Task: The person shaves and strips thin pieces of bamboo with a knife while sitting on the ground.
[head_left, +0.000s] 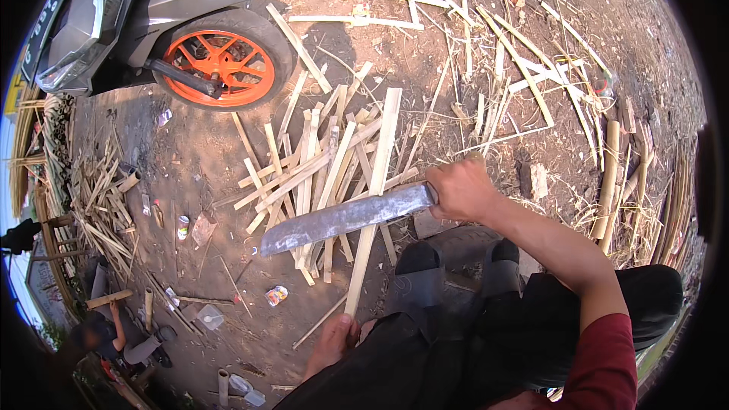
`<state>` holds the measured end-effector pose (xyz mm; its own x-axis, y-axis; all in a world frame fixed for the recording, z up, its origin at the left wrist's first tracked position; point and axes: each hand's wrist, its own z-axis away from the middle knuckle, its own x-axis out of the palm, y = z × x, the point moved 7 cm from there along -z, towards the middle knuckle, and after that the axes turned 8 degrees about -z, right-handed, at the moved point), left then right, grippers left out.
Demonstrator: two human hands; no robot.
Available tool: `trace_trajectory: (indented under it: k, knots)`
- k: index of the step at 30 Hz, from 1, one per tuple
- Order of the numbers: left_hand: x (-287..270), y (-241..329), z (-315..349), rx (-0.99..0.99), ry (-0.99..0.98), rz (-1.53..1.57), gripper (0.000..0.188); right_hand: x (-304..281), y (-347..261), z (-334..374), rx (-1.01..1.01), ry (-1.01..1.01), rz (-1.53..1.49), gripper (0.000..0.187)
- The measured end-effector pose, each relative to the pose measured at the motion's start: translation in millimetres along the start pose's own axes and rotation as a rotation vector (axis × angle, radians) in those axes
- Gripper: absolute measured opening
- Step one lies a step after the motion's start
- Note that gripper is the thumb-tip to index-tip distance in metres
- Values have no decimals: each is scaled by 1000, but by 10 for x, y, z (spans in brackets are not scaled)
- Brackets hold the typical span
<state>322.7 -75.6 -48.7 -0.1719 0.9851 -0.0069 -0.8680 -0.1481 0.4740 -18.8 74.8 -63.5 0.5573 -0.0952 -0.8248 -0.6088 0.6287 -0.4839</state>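
My right hand (465, 188) is closed around the handle of a machete. The machete's broad, worn grey blade (334, 222) points left and crosses above a long pale bamboo strip (388, 125); I cannot tell whether they touch. Near my left knee, my left hand (332, 343) grips the strip's lower end, with the thumb along it. The strip slants up and away from me. Just beyond and beneath the blade lies a loose heap of split bamboo pieces (307, 156) on the dirt.
A motorcycle's orange front wheel (220, 68) stands at the far left. More bamboo strips (524, 68) are strewn at the far right, with a thick bamboo pole (609, 175) nearer. Another person (106, 334) sits at lower left holding bamboo. A can (183, 226) and a wrapper (276, 295) lie about.
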Motion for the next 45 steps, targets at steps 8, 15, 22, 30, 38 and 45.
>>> trace_trajectory:
  k: [8,15,22,30,38,45]
  knots:
    - [-322,-560,187,-9,83,-223,44,19,1388,-388,635,15,23,33]
    - [-487,-909,510,-242,189,320,37,-597,2610,166,846,444,-430,44]
    - [-175,-268,-7,-74,-94,124,38,-35,175,-257,354,77,-1532,44]
    - [-109,51,-209,73,-147,-125,49,195,-271,-404,379,277,-1696,21]
    - [136,1155,-688,63,-202,83,45,-79,-309,-254,247,444,-1079,27]
    - [243,1173,-794,37,-279,218,41,162,-517,156,-65,138,-183,33]
